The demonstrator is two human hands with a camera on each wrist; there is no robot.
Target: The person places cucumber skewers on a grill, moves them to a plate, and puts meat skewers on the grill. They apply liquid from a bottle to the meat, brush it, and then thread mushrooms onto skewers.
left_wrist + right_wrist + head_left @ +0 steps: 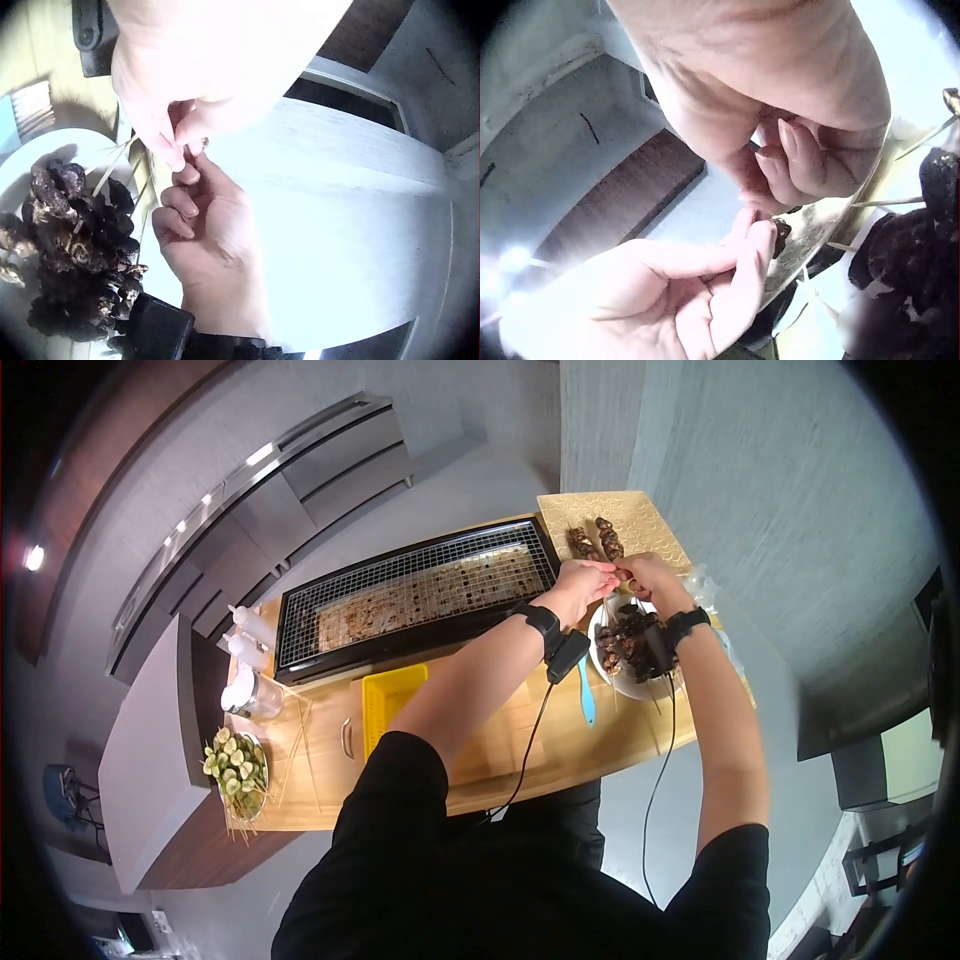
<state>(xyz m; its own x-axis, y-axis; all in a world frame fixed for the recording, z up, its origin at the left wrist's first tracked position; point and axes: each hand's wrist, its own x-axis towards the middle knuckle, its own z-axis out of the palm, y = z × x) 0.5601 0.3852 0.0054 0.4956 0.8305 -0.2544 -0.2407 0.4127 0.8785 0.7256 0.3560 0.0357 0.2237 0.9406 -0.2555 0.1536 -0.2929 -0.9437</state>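
Note:
Both hands meet above the far edge of a white plate [597, 647] of dark skewered pieces [632, 645]. The left hand [580, 588] pinches with thumb and fingertips against the right hand's tips. The right hand [652, 578] has its fingers curled and its thumb and forefinger pinched together. Between them is a small thing, mostly covered by the fingers; what it is I cannot tell. In the left wrist view the left hand [187, 60] is above the right hand [217, 240]; dark pieces [75, 255] lie beside them. In the right wrist view the fingertips of both hands touch.
Two dark skewers [608, 538] lie on a gold tray [645, 520]. A black grill [400, 644] with a wire grid spans the table's far side. Nearer are a yellow basket [374, 705], a blue brush [586, 700], white bottles [250, 650], a jar [262, 698] and green skewers [238, 768].

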